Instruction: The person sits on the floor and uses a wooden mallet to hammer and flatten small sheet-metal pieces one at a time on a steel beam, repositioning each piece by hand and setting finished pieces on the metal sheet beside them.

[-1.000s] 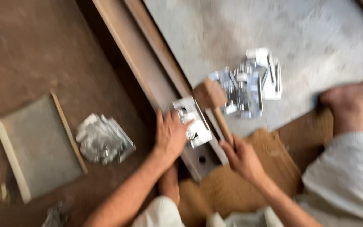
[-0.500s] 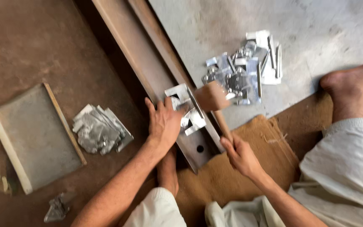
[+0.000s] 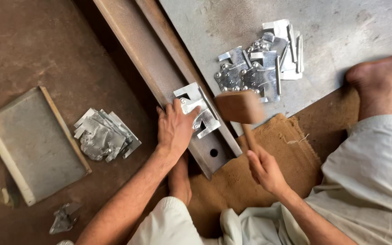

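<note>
My left hand [image 3: 174, 128] presses a shiny bent metal bracket [image 3: 197, 110] flat on a long rusty steel beam [image 3: 146, 54] that runs diagonally across the floor. My right hand [image 3: 265, 169] grips the handle of a wooden mallet [image 3: 239, 108]. The mallet head hangs blurred just right of the bracket, above the beam's edge. A round hole [image 3: 213, 153] shows near the beam's near end.
A pile of shiny brackets [image 3: 260, 63] lies on the grey sheet [image 3: 341, 31] beyond the beam. Another pile of metal pieces [image 3: 104, 134] and a flat grey tray [image 3: 32, 143] lie left. My bare foot [image 3: 377, 81] rests right, on brown sacking [image 3: 277, 149].
The mallet head has come down and to the right, toward the bracket's right side. My left hand stays on the bracket. The view has shifted slightly.
</note>
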